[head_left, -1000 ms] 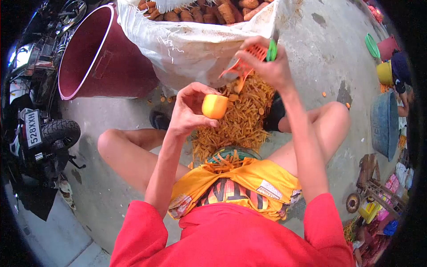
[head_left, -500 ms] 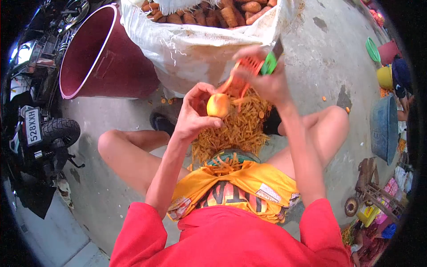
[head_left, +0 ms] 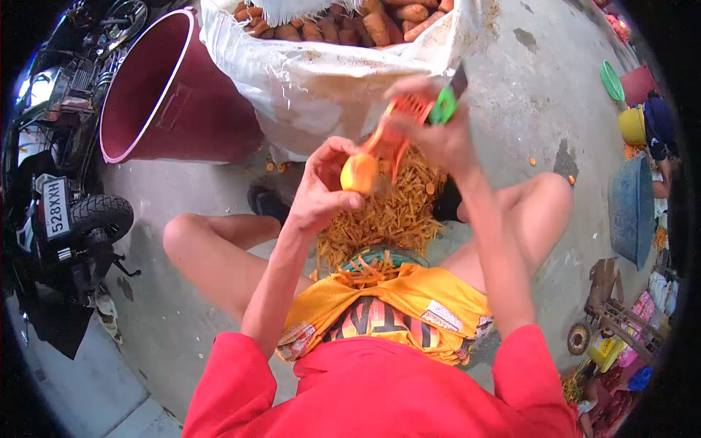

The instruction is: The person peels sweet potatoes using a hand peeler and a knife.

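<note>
My left hand (head_left: 315,186) is closed around a peeled orange carrot (head_left: 356,174), its rounded end toward me. In my right hand (head_left: 445,142), blurred by motion, is an orange peeler (head_left: 409,109), its lower part touching or very near the carrot. A knife (head_left: 443,106) with a green handle and dark blade also sticks up from that hand. Below both hands lies a heap of carrot peelings (head_left: 387,223), reaching a green rim (head_left: 387,255) by my lap. Beyond my hands stands a white sack (head_left: 328,80) full of unpeeled carrots (head_left: 376,29).
A large maroon tub (head_left: 212,117) leans at the left of the sack, near a parked motorbike (head_left: 87,212). At right are a blue basin (head_left: 631,212), a wooden cart (head_left: 621,314) and another person (head_left: 661,131). Carrot slices (head_left: 276,166) lie on the concrete.
The carrot and peeler have shifted slightly in my hands, and the knife blade tilts a little more to the right. Both hands keep their holds.
</note>
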The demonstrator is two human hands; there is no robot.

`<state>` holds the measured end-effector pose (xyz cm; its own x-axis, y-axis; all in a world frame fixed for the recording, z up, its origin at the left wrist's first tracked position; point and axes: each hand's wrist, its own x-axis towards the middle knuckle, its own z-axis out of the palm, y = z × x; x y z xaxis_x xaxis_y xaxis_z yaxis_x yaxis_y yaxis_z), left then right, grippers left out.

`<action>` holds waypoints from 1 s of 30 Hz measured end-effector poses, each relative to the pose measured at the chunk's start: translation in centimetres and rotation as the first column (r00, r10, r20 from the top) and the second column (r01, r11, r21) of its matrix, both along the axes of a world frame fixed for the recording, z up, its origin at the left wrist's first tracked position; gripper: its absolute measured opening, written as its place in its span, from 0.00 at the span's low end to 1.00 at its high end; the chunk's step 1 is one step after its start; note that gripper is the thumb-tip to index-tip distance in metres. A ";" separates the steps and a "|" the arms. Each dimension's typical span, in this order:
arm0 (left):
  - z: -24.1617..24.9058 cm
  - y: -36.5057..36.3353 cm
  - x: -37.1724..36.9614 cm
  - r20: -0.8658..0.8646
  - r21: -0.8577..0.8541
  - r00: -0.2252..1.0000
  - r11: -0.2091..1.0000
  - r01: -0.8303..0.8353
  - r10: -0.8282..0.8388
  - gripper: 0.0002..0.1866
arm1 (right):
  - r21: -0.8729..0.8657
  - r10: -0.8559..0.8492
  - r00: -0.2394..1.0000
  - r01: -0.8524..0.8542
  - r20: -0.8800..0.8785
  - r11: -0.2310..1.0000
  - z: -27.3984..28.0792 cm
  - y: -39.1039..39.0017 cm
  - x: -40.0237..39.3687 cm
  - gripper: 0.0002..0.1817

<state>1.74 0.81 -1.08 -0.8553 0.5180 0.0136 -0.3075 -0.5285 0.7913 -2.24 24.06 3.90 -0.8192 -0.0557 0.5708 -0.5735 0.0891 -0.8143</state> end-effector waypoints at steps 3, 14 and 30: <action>1.4 -0.1 0.1 0.006 -0.003 1.000 1.000 0.001 -0.001 0.36 | -0.161 -0.014 0.958 0.062 0.287 0.985 0.5 1.8 -1.1 0.15; 1.4 0.2 -0.6 -0.103 -0.002 0.994 0.999 0.046 -0.046 0.37 | 0.032 0.040 0.999 -0.039 -0.026 0.999 1.1 -0.3 0.6 0.12; 1.7 -0.3 0.0 -0.086 -0.005 0.993 0.997 0.083 -0.083 0.39 | -0.085 0.081 0.965 -0.061 0.250 0.994 1.6 1.6 0.0 0.14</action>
<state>1.76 0.54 0.61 -0.8050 0.5872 0.0846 -0.2807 -0.5027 0.8177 -2.19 25.68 5.54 -0.9328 -0.0835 0.3506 -0.3508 -0.0126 -0.9364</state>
